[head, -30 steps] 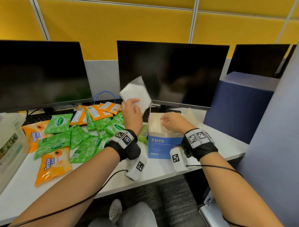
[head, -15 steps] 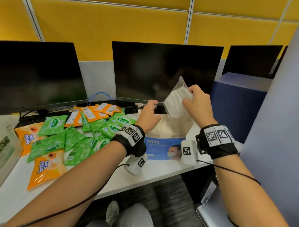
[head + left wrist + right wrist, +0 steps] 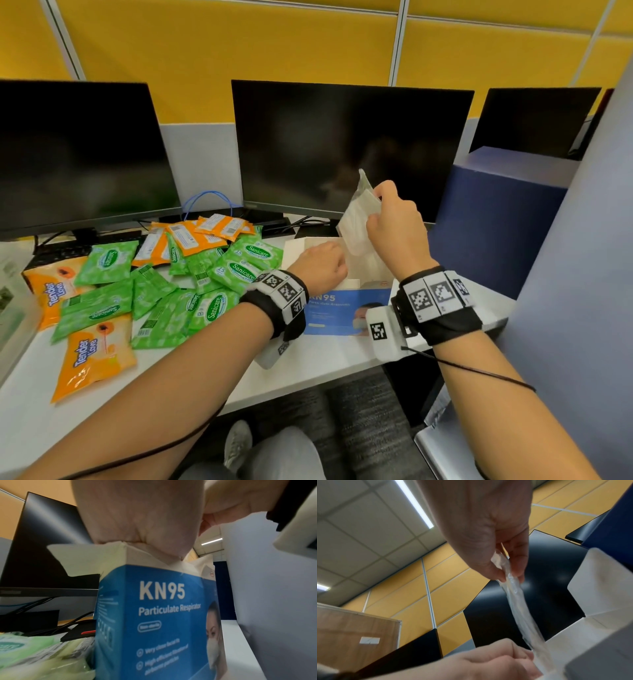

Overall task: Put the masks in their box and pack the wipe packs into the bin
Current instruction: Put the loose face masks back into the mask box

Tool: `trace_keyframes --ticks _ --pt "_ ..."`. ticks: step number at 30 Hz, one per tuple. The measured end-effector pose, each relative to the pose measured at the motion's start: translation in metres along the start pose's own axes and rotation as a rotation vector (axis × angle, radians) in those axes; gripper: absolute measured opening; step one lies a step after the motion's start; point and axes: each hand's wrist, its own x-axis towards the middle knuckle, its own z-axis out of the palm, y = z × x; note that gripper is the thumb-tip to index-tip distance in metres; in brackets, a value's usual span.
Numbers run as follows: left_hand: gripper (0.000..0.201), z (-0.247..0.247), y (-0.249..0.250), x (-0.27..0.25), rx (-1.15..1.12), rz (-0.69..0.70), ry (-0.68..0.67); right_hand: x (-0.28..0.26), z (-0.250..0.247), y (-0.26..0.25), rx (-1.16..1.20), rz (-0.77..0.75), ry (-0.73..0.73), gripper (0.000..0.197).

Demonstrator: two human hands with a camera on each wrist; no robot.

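Head view: mask (image 3: 359, 219) between hands, above box (image 3: 346, 308)

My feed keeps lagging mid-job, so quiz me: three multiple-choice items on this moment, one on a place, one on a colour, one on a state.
1. Where is the bagged mask?
A. flat on the desk
B. in the right hand, over the open box
C. among the wipe packs

2. What colour are the Sanicare packs?
A. green
B. blue
C. white

3. What is the left hand doing?
A. lifting a wipe pack
B. resting flat on the desk
C. curled at the box's top edge

Key: 1 B, the right hand pinches the mask's clear bag above the box opening. 2 A, the head view shows green Sanicare packs beside orange ones. 3 C, the left wrist view shows it closed on the box's open top edge.
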Motion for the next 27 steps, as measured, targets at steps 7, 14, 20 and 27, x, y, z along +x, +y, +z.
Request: trace_keyframes --ticks 7,14,20,27 --pt "0.017 0.000 0.004 -0.002 -0.046 -0.113 0.022 -0.005 0.024 0.003 -0.188 0.067 -0.189 0.035" --pt "0.040 -0.006 0.012 -0.008 -0.064 -0.157 0.003 0.004 0.029 0.004 -0.229 0.091 -0.332 0.030" --pt "0.059 -0.004 0.006 -0.009 -0.116 -0.065 -0.001 0.003 0.057 -0.004 -0.237 0.089 -0.686 0.038" --pt "0.059 -0.008 0.009 -0.009 -0.189 -0.112 -0.071 0.016 0.054 0.023 0.020 0.203 -0.518 0.019"
